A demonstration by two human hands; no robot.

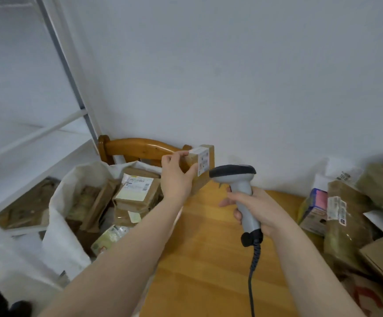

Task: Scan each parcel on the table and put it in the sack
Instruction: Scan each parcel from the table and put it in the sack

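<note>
Mid-task: parcels (135, 191) in sack (58, 225) at 9 o'clock; pile (346, 225) waiting at 3 o'clock. Gripped: box (203, 165) in left hand (176, 177), scanner (238, 179) in right hand (261, 209).

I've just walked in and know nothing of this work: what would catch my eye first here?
At the centre, the left hand holds up a small brown parcel, its label facing the grey scanner gripped in the right hand, above the wooden table. To the left a white sack stands open with parcels inside; a heap of parcels lies at the table's right end.
</note>
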